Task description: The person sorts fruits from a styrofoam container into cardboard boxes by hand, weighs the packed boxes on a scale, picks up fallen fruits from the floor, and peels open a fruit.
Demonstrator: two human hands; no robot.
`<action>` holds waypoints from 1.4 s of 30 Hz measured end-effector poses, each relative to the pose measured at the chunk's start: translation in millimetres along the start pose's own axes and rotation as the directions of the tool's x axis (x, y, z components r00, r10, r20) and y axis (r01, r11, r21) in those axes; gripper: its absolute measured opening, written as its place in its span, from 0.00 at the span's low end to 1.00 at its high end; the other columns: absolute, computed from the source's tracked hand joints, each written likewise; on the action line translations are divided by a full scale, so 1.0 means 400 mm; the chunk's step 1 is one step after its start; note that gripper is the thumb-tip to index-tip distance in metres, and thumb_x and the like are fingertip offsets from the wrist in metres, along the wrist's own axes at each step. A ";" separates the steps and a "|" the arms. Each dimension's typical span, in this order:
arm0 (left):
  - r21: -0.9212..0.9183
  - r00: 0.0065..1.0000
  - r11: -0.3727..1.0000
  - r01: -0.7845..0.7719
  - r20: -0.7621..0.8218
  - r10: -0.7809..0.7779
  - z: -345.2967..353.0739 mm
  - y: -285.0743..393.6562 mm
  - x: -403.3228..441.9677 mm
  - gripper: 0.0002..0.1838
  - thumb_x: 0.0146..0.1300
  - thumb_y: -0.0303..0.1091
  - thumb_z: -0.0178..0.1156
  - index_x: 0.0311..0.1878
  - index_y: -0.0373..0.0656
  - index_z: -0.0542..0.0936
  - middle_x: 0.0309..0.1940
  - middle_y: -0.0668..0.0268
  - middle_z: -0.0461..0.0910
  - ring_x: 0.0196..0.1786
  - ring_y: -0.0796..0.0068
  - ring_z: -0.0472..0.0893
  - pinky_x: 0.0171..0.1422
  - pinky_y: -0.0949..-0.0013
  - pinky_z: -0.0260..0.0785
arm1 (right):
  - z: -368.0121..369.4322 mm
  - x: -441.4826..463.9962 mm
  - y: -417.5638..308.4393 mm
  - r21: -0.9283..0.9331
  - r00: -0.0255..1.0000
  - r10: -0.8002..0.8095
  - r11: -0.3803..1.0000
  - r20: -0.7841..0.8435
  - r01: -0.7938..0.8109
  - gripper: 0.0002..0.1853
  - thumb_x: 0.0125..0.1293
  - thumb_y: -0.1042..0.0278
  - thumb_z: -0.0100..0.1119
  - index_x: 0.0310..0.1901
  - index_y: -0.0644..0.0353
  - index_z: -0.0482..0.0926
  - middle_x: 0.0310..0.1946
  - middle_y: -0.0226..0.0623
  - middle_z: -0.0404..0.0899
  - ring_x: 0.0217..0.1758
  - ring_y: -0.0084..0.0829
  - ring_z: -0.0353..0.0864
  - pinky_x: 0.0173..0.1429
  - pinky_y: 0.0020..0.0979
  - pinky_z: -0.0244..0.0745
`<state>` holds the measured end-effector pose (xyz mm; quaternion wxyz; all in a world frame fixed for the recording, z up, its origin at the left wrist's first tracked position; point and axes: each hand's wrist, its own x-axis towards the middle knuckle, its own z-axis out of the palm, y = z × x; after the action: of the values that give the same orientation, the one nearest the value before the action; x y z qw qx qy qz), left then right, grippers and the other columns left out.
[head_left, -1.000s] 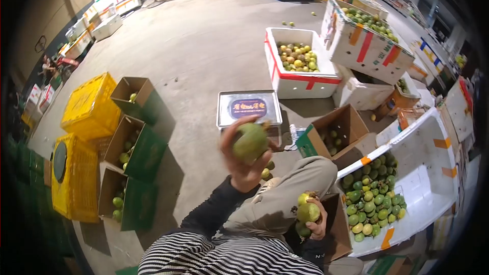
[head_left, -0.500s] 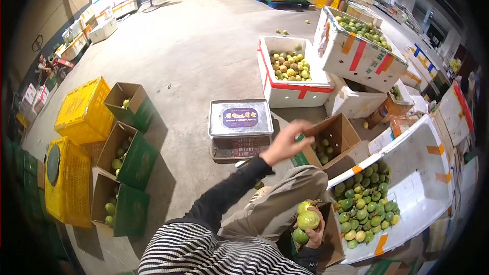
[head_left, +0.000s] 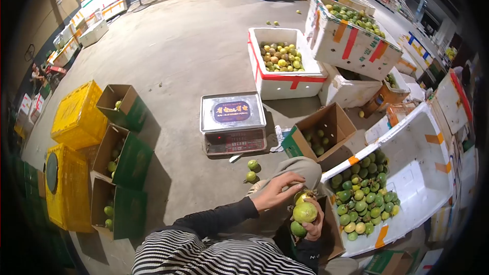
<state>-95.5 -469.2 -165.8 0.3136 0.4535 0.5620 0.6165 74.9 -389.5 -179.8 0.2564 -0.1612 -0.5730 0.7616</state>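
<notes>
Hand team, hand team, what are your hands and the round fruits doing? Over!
Right hand gripping greenish fruits. Left hand open beside them. Two loose fruits on floor, clear of both hands.

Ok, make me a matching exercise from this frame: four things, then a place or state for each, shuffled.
1. Scale
2. Right hand
3. Left hand
4. Yellow crates

A. Empty, fingers extended near the held fruit
B. Toward the picture's left edge, beside green cartons
C. On the floor, purple label on its top
D. Grasping green fruit

Pairs: 1-C, 2-D, 3-A, 4-B
</notes>
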 end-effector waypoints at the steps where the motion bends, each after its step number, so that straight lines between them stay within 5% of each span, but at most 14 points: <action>1: 0.188 0.987 0.969 -0.159 0.013 0.159 -0.001 -0.008 0.019 0.13 0.59 0.34 0.52 0.46 0.39 0.72 0.46 0.59 0.70 0.51 0.64 0.69 0.55 0.67 0.61 | -0.004 -0.006 -0.007 0.081 0.999 0.008 0.997 -0.046 -0.004 0.38 0.32 0.55 0.65 0.46 0.72 0.68 0.42 0.46 0.69 0.39 0.36 0.73 0.44 0.32 0.69; 6: 0.479 0.852 0.711 -0.515 0.376 0.364 0.022 -0.013 0.149 0.12 0.54 0.34 0.56 0.40 0.40 0.72 0.45 0.59 0.69 0.53 0.60 0.66 0.57 0.59 0.57 | -0.075 0.018 -0.040 0.481 0.985 -0.037 0.869 -0.170 0.115 0.39 0.39 0.58 0.62 0.52 0.70 0.59 0.36 0.52 0.68 0.26 0.40 0.75 0.29 0.34 0.73; 11: 0.481 0.583 0.418 -0.771 0.797 0.157 0.019 -0.118 0.266 0.10 0.52 0.40 0.55 0.31 0.45 0.72 0.34 0.64 0.70 0.47 0.66 0.68 0.49 0.60 0.59 | -0.241 0.126 -0.096 0.582 0.986 -0.086 0.798 -0.146 0.156 0.41 0.43 0.50 0.61 0.56 0.63 0.56 0.36 0.46 0.68 0.24 0.35 0.71 0.30 0.36 0.67; 17: 0.396 0.554 0.589 -0.705 0.826 0.107 -0.005 -0.115 0.318 0.10 0.48 0.40 0.55 0.22 0.45 0.71 0.23 0.67 0.71 0.34 0.67 0.72 0.43 0.63 0.62 | -0.331 0.376 -0.208 0.830 0.998 -0.004 0.555 0.067 -0.053 0.30 0.56 0.44 0.47 0.54 0.55 0.62 0.45 0.38 0.65 0.31 0.31 0.62 0.36 0.34 0.65; 19: 0.448 0.578 0.607 -0.656 0.815 0.023 -0.028 -0.103 0.326 0.08 0.50 0.38 0.54 0.23 0.45 0.71 0.25 0.68 0.72 0.35 0.68 0.72 0.43 0.64 0.63 | -0.301 0.474 -0.323 0.942 0.985 0.106 0.296 0.134 -0.160 0.30 0.56 0.43 0.46 0.55 0.54 0.63 0.43 0.36 0.68 0.31 0.30 0.65 0.35 0.34 0.65; 22: 0.493 0.621 0.671 -0.554 0.781 -0.062 -0.056 -0.065 0.325 0.07 0.49 0.37 0.54 0.24 0.44 0.72 0.25 0.66 0.72 0.34 0.67 0.73 0.42 0.63 0.64 | -0.297 0.753 -0.562 0.910 0.948 0.034 0.269 0.317 -0.315 0.22 0.52 0.51 0.58 0.42 0.59 0.70 0.33 0.33 0.71 0.32 0.22 0.68 0.39 0.26 0.68; 23: 0.495 0.646 0.701 -0.513 0.761 -0.065 -0.063 -0.048 0.320 0.08 0.49 0.37 0.54 0.23 0.44 0.72 0.24 0.66 0.72 0.34 0.66 0.73 0.41 0.63 0.65 | -0.283 0.874 -0.659 0.911 0.986 0.008 0.382 0.166 -0.156 0.19 0.51 0.56 0.61 0.38 0.61 0.71 0.29 0.34 0.71 0.32 0.24 0.69 0.39 0.26 0.69; 25: 0.510 0.711 0.759 -0.405 0.698 -0.089 -0.079 0.013 0.312 0.08 0.48 0.36 0.53 0.25 0.42 0.72 0.25 0.62 0.73 0.36 0.61 0.74 0.42 0.61 0.66 | -0.334 1.179 -0.790 0.738 0.991 -0.132 0.667 -0.010 0.097 0.26 0.51 0.56 0.60 0.47 0.65 0.68 0.45 0.45 0.69 0.48 0.41 0.69 0.53 0.38 0.69; 27: 0.533 0.757 0.799 -0.277 0.634 -0.160 -0.099 0.037 0.276 0.08 0.49 0.37 0.53 0.27 0.42 0.72 0.26 0.61 0.72 0.35 0.60 0.73 0.42 0.60 0.66 | -0.321 1.363 -0.866 0.777 0.935 0.270 0.630 -0.231 0.010 0.37 0.55 0.46 0.52 0.58 0.65 0.54 0.57 0.53 0.55 0.59 0.50 0.55 0.61 0.53 0.55; 29: 0.565 0.804 0.815 -0.128 0.541 -0.248 -0.125 0.072 0.241 0.08 0.48 0.34 0.52 0.29 0.40 0.74 0.27 0.58 0.73 0.38 0.58 0.73 0.42 0.59 0.67 | -0.303 1.458 -0.804 0.460 0.843 0.398 0.863 -0.362 -0.210 0.34 0.55 0.39 0.47 0.58 0.51 0.57 0.57 0.46 0.56 0.56 0.47 0.57 0.57 0.49 0.58; 31: 0.602 0.801 0.798 0.019 0.469 -0.373 -0.137 0.107 0.203 0.10 0.46 0.35 0.52 0.30 0.41 0.74 0.30 0.58 0.73 0.39 0.58 0.73 0.42 0.59 0.67 | -0.209 1.387 -0.624 0.047 0.952 0.120 0.993 -0.283 -0.111 0.36 0.53 0.39 0.51 0.56 0.55 0.56 0.56 0.48 0.55 0.59 0.48 0.55 0.61 0.50 0.51; 34: 0.677 0.925 0.735 0.038 0.254 -0.281 -0.119 0.106 0.113 0.12 0.42 0.35 0.54 0.32 0.43 0.75 0.34 0.59 0.71 0.38 0.58 0.72 0.42 0.60 0.66 | -0.082 1.096 -0.369 -0.076 0.872 0.463 0.875 -0.159 -0.478 0.32 0.53 0.42 0.52 0.53 0.56 0.59 0.52 0.46 0.57 0.54 0.45 0.57 0.56 0.47 0.54; 37: 0.632 0.989 0.761 0.146 -0.082 -0.121 -0.085 0.213 0.062 0.14 0.41 0.33 0.55 0.35 0.47 0.77 0.32 0.60 0.68 0.36 0.60 0.71 0.41 0.61 0.64 | 0.090 0.813 -0.274 -0.217 0.590 0.806 0.571 -0.033 -0.792 0.29 0.53 0.45 0.53 0.50 0.56 0.61 0.48 0.44 0.59 0.50 0.42 0.59 0.52 0.45 0.57; 42: 0.093 0.675 0.676 0.731 -0.240 -0.697 -0.301 0.517 -0.042 0.17 0.48 0.39 0.53 0.40 0.42 0.77 0.34 0.53 0.76 0.40 0.55 0.75 0.44 0.58 0.65 | 0.273 0.716 -0.354 -0.462 0.253 0.967 0.231 0.017 -0.856 0.23 0.53 0.51 0.54 0.44 0.58 0.65 0.40 0.40 0.63 0.42 0.37 0.62 0.45 0.41 0.61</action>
<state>-173.1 -568.9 38.2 0.4340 0.1639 0.7748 0.4295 -188.7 -281.2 1.0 -0.3702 -0.3947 -0.5243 0.6575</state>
